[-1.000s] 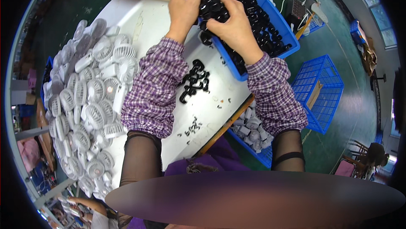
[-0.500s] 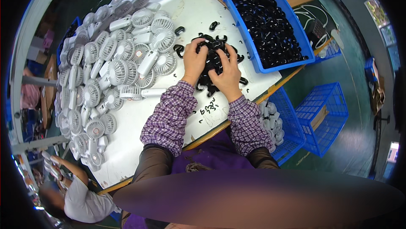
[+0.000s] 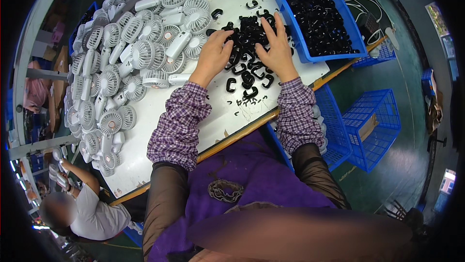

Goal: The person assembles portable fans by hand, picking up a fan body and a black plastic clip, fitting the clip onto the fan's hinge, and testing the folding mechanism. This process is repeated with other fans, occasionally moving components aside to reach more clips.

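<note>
A loose heap of small black C-shaped plastic pieces lies spread over the white table in front of me. My left hand is at the heap's left side, fingers stretched out and touching the pieces at its edge. My right hand rests on the heap's right side with its fingers spread, pointing away from me. Neither hand grips a piece that I can see, though the undersides of the fingers are hidden. One black C-shaped piece lies apart beyond the heap.
Many white handheld fans are piled on the table's left. A blue bin full of black pieces stands at the far right. Blue crates sit on the floor to the right. At lower left another person handles white fans.
My hands have moved apart, the left to the left and the right to the right. The heap between them is more spread out, with pieces scattered closer to me.
</note>
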Tool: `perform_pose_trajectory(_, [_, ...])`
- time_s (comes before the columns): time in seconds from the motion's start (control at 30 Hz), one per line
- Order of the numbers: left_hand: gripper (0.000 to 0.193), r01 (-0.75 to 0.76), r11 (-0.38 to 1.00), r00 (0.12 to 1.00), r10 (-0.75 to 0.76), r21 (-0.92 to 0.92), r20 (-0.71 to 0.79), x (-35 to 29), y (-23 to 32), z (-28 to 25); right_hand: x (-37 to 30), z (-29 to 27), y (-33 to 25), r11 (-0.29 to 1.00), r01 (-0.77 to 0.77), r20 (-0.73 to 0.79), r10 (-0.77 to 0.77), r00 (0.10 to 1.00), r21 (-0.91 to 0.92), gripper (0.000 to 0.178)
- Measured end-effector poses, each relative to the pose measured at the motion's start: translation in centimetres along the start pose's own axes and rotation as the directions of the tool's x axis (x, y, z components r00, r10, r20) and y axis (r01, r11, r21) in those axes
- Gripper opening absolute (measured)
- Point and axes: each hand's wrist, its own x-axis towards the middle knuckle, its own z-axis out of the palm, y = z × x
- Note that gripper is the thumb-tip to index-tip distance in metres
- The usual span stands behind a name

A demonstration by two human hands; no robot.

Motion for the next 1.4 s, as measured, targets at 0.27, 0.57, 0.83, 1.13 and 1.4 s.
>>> perform_pose_trajectory(0.27, [0.017,0.266,0.945,0.953,-0.288,-0.189,-0.098,-10.6,-0.7,-8.3,-9.2,-3.3,-1.4,0.997,-0.066,-0.172,0.057,0.983,-0.050,0.044])
perform_pose_trajectory(0.57, [0.012,0.233,0.972,0.891,-0.209,0.012,-0.403,-18.2,-5.0,-14.7,-14.3,0.7,-9.7,0.978,-0.026,-0.145,0.057,0.988,0.208,0.017])
perform_pose_trajectory(0.83, [0.024,0.556,0.605,0.746,-0.666,-0.570,0.021,-24.8,-4.9,-11.8,-5.5,13.1,-16.7,0.954,0.184,0.407,-0.074,0.910,-0.238,0.034])
perform_pose_trajectory(1.13, [0.045,0.364,0.428,0.752,-0.659,-0.827,-0.011,-23.0,-4.8,-7.8,-16.6,9.7,-23.1,0.926,0.378,0.270,-0.361,0.893,-0.014,0.049])
perform_pose_trajectory(1.4, [0.033,0.644,0.349,0.765,-0.284,-0.681,0.578,-29.5,0.4,-9.6,-15.1,3.5,-20.3,0.607,-0.373,0.367,0.141,0.919,0.702,0.039])
